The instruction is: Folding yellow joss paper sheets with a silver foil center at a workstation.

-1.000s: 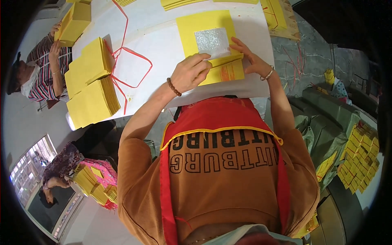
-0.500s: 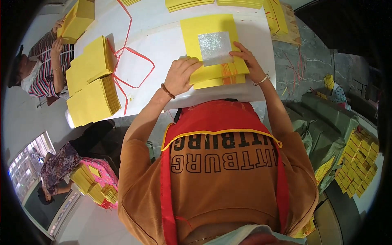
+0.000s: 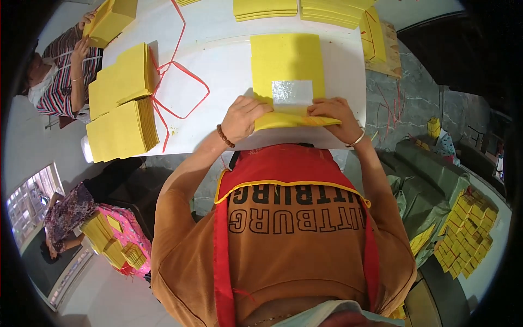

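Along the near edge of the white tabletop (image 3: 229,54), plain yellow paper (image 3: 285,59) bears a glittery silver-white square (image 3: 292,91). Solid-yellow stacks (image 3: 117,128) sit at the near left corner beside a red strap (image 3: 199,78), and past the left edge a co-worker's shirt (image 3: 55,102) is striped red, white and dark.

We see a broad, white-topped table (image 3: 223,62) above a grey floor (image 3: 411,73) with pale, marble-like veins; a bright, gridded window (image 3: 30,199) stands left, dark-green sheeting (image 3: 422,170) right.
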A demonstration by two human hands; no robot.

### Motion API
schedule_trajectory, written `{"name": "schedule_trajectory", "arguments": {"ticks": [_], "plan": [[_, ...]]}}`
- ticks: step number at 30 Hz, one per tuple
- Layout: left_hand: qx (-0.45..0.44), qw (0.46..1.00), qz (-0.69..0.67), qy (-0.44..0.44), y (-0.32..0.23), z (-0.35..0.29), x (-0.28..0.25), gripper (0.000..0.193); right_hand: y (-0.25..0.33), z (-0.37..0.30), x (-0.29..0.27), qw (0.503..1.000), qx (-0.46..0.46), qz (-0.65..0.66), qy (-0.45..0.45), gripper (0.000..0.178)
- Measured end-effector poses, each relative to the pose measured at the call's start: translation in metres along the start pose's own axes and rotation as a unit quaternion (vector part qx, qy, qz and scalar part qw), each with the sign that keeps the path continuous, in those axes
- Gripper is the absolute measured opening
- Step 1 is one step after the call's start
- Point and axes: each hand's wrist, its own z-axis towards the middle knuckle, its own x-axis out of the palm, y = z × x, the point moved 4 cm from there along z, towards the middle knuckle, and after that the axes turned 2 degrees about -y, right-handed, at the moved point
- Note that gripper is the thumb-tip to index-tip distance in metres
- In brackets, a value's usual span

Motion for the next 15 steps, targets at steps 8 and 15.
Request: {"name": "schedule_trajectory", "arguments": {"ticks": [8,15], "plan": [[-0.331,0.938,-0.077,-0.064,0.031,0.022,0.015,0.028,-0.020,0.022,0.014,0.931,0.170,0.232,-0.225,0.031],[-0.426,0.896,-0.115,-0.048,0.059,0.025,0.029,0.031,-0.018,0.036,0.007,0.926,0.218,0.138,-0.277,0.036]]}}
